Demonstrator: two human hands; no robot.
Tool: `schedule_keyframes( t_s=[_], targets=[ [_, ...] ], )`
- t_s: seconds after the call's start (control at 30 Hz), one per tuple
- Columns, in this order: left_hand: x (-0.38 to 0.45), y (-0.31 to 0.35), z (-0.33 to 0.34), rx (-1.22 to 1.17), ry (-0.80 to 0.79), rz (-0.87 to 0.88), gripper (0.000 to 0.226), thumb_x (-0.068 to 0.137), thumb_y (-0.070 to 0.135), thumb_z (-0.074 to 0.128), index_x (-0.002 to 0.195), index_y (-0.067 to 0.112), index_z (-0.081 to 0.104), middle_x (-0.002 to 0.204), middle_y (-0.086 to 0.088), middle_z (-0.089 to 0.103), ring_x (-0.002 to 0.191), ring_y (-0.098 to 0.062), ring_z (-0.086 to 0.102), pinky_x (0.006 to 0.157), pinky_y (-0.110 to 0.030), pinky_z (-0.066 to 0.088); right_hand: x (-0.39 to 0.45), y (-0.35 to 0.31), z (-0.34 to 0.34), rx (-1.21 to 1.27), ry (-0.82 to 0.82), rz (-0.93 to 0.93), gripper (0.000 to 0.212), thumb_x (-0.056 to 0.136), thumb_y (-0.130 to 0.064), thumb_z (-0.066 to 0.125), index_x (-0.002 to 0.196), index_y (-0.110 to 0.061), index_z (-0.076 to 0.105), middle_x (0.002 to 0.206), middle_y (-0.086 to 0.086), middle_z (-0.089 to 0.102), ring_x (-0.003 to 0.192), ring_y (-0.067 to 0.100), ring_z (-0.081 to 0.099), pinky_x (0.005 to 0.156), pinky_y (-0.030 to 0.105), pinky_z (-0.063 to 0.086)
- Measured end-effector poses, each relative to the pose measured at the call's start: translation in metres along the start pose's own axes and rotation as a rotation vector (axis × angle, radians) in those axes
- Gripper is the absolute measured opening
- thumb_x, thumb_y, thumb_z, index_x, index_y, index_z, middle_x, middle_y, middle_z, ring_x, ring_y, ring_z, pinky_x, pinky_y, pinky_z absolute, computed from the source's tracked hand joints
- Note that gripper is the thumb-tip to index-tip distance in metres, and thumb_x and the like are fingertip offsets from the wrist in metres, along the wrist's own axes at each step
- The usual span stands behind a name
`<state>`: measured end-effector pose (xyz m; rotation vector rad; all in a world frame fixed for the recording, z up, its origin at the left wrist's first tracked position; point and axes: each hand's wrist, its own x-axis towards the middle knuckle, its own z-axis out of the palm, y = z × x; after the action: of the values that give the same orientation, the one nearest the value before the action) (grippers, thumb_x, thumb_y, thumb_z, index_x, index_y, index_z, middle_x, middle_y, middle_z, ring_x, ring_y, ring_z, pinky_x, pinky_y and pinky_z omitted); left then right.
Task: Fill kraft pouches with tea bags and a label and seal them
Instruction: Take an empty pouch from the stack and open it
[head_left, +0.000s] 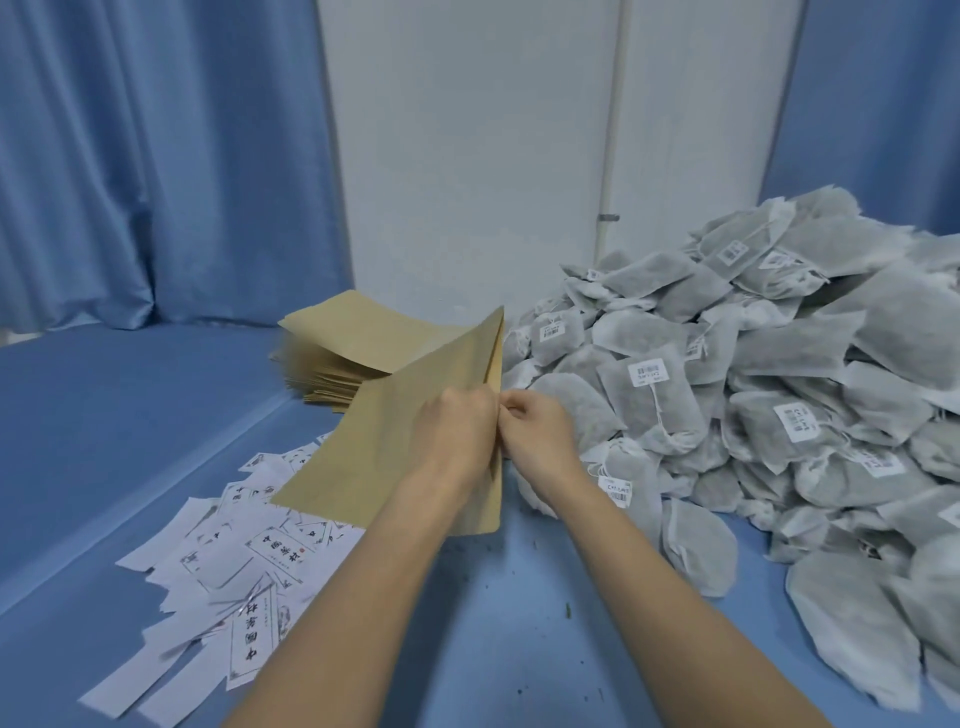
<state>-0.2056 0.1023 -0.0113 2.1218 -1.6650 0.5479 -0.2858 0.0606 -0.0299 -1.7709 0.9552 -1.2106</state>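
Both hands meet at the right edge of one kraft pouch (395, 436), held up off the blue table (104, 415), probably so its two walls can be pulled apart for filling. The left hand (457, 431) is closed on the near wall, knuckles up and forearm reaching forward, while the right hand (535, 426) pinches the same edge from the other side, fingers curled. Tea bags (753, 395) are heaped just right of the right hand, printed labels (244, 561) lie below-left of the left hand, and the spare pouch stack (343, 353) sits beyond it.

Tan kraft pouch (384, 436), grey tea bags (753, 395), white black-printed labels (244, 571), blue table (104, 426).
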Motion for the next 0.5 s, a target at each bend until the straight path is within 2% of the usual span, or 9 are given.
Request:
schedule_keyframes(
  t_s=[0.03,0.07,0.13,0.2,0.27,0.33,0.4,0.43,0.5],
  targets=[
    [-0.001,0.002,0.0,0.006,-0.018,0.005,0.017,0.092,0.005,0.043,0.101,0.004,0.057,0.097,-0.016,0.065,0.089,-0.035,0.062,0.06,-0.031,0.034,0.001,0.001,0.001,-0.057,0.048,0.005,0.032,0.088,-0.012,0.05,0.06,0.004,0.048,0.051,0.004,0.04,0.05,0.013,0.034,0.045,0.016,0.029],
    [-0.002,0.004,0.001,0.004,-0.018,-0.002,0.018,0.092,0.004,0.041,0.103,0.004,0.056,0.098,-0.016,0.065,0.09,-0.035,0.062,0.061,-0.031,0.033,0.002,0.003,0.003,-0.094,0.087,0.035,0.033,0.086,-0.008,0.049,0.054,-0.004,0.041,0.049,0.001,0.034,0.047,0.012,0.028,0.041,0.018,0.024],
    [-0.003,0.004,0.0,-0.018,0.012,-0.058,0.019,0.091,0.001,0.038,0.101,0.004,0.054,0.097,-0.016,0.065,0.09,-0.035,0.061,0.062,-0.031,0.032,0.007,0.008,0.005,-0.121,0.139,0.122,0.038,0.081,-0.003,0.047,0.05,-0.015,0.029,0.048,-0.001,0.026,0.048,0.013,0.021,0.041,0.024,0.018],
    [-0.004,-0.001,-0.001,-0.013,0.03,-0.095,0.02,0.09,-0.003,0.036,0.1,0.003,0.053,0.096,-0.016,0.065,0.088,-0.035,0.06,0.062,-0.031,0.031,0.012,0.013,0.005,-0.141,0.154,0.171,0.037,0.08,-0.002,0.046,0.052,-0.019,0.028,0.05,-0.002,0.027,0.053,0.015,0.023,0.043,0.024,0.017],
    [-0.008,-0.007,0.0,0.011,0.004,-0.1,0.022,0.088,-0.005,0.037,0.101,0.003,0.053,0.097,-0.015,0.065,0.089,-0.033,0.06,0.062,-0.03,0.032,0.013,0.014,0.003,-0.151,0.185,0.151,0.027,0.083,-0.005,0.049,0.065,-0.022,0.038,0.056,-0.008,0.036,0.054,0.014,0.034,0.044,0.016,0.029],
    [-0.011,-0.013,-0.001,0.013,-0.007,-0.094,0.023,0.086,-0.007,0.037,0.1,0.004,0.052,0.097,-0.014,0.065,0.089,-0.031,0.061,0.062,-0.03,0.033,0.011,0.01,0.001,-0.119,0.254,0.066,0.022,0.08,-0.001,0.052,0.087,-0.02,0.042,0.061,-0.012,0.043,0.053,0.004,0.042,0.048,0.006,0.033],
    [-0.011,-0.011,-0.008,0.01,0.019,-0.085,0.023,0.083,-0.008,0.038,0.097,0.005,0.052,0.092,-0.014,0.065,0.085,-0.029,0.063,0.06,-0.03,0.033,0.01,0.005,0.0,-0.221,0.229,-0.068,0.025,0.079,0.003,0.046,0.092,-0.018,0.046,0.056,-0.007,0.043,0.05,0.007,0.043,0.049,0.009,0.033],
    [-0.012,-0.007,-0.012,0.024,0.082,-0.029,0.023,0.081,-0.007,0.036,0.091,0.003,0.054,0.084,-0.014,0.065,0.077,-0.029,0.065,0.056,-0.029,0.033,0.01,0.003,0.002,-0.288,0.172,-0.118,0.024,0.079,0.002,0.044,0.091,-0.017,0.051,0.057,-0.003,0.046,0.053,0.013,0.047,0.049,0.014,0.032],
    [-0.01,0.005,-0.024,0.08,0.215,0.105,0.03,0.068,-0.002,0.028,0.06,0.003,0.056,0.048,-0.009,0.056,0.041,-0.024,0.058,0.036,-0.022,0.029,0.007,0.0,0.003,-0.448,0.069,-0.172,0.014,0.082,-0.007,0.045,0.08,-0.017,0.054,0.068,0.007,0.055,0.065,0.027,0.05,0.057,0.026,0.034]
  ],
)
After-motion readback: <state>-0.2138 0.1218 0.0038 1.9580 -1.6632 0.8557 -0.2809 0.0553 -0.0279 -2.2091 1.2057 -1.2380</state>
